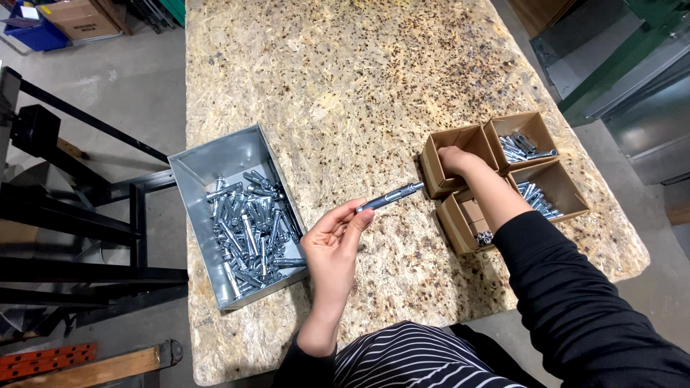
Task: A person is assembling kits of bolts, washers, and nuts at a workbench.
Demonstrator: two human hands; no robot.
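Head view: left hand (332,241) pinches a long bolt (390,195) by its near end, shaft pointing right toward the cardboard boxes (535,128), where the right hand (454,159) dips, its grip hidden.

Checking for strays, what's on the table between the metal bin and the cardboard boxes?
Only the left hand holding a bolt; otherwise bare table, in the head view.

Bright, even overhead light; soft short shadows; sharp focus; slight wide-angle edge bend
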